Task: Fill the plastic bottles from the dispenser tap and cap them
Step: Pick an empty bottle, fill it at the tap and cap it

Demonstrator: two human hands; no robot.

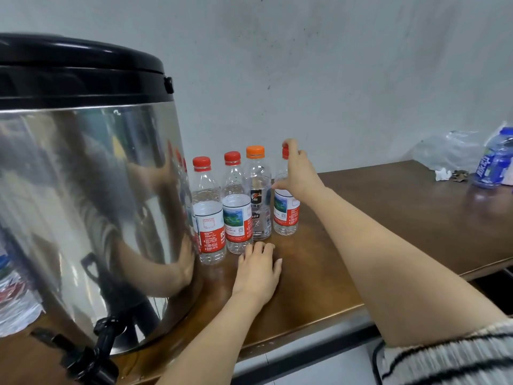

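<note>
Bare forearms, left hand (258, 270) and right hand (298, 173) bare too. Right sleeve (444, 357): short, ribbed light-grey knit, thin black stripes.

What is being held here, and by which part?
Right hand grips the rightmost bottle by its neck; left hand lies flat on the table, empty.

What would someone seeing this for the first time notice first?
The big shiny steel dispenser with a black lid fills the left side. Beside it on the brown table stand four capped bottles, and the right hand grips the rightmost bottle near its neck.
</note>
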